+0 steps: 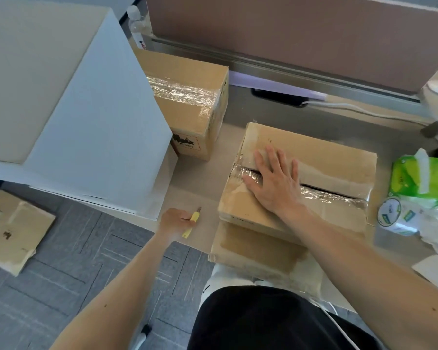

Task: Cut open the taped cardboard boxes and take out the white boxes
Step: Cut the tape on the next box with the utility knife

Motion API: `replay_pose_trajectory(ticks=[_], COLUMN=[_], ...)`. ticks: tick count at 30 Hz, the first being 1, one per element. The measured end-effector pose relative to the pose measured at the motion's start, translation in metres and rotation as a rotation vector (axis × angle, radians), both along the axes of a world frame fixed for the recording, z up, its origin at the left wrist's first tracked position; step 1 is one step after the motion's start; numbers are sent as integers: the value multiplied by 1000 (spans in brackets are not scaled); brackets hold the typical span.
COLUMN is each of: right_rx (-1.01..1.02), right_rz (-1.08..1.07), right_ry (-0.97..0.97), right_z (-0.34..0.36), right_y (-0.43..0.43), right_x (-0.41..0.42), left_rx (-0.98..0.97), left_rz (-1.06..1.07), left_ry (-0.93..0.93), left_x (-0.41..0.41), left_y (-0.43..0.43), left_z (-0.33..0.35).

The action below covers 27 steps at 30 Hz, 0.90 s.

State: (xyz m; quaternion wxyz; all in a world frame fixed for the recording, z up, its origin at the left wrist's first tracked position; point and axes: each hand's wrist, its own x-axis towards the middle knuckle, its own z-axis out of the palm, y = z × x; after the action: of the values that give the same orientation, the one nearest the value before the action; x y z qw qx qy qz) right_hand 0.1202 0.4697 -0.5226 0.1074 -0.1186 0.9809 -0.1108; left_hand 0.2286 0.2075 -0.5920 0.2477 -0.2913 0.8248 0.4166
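Observation:
A taped cardboard box lies on the desk in front of me, its top seam slit along the shiny tape. My right hand rests flat on that seam, fingers spread. My left hand is closed around a yellow utility knife, held near the desk edge left of the box. A second cardboard box, still sealed with clear tape, stands further back to the left. No white box from inside shows.
A big white box fills the left side of the desk. A flattened cardboard piece lies under the near box. Another cardboard box sits on the grey carpet. Green tissue pack and tape roll lie right.

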Motion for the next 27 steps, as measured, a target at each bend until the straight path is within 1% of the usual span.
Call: replay_pose_trajectory(ticks=[3,7,11,13,16,18,20,22,23,25,26,27], right_rx=[-3,-1,-8,-16,-72,-165,-345,-513,-548,-495,-436,-380], right_rz=[3,10,13,19,26,11,-35,-90,-111,-148,-159,-166], right_ry=[12,16,17,13,34,39,13,8,30,132,161,147], right_z=[-1,-1,-1,0,0,1,7,15,19,24,28,31], right_y=[1,1,1,2,6,8,12,21,29,47,57,66], right_x=[1,1,0,1,0,1,0,-1,0,1,2,3], left_rx=[-75,-90,-221,-248,-275,-284,-222,-146,-123,-97,-100,-116], left_rz=[-30,-11,-56,-65,-89,-55,11,28,10,-131,-248,-385], left_ry=[-40,-98,-113,-110,-103,-71,68,317,449,649,706,730], left_x=[3,4,2,3,2,-1,-14,-42,-59,-97,-115,-133], left_y=[-1,1,3,5,8,10,17,33,43,66,78,91], left_z=[-8,-18,-15,-9,0,12,29,50,63,90,102,111])
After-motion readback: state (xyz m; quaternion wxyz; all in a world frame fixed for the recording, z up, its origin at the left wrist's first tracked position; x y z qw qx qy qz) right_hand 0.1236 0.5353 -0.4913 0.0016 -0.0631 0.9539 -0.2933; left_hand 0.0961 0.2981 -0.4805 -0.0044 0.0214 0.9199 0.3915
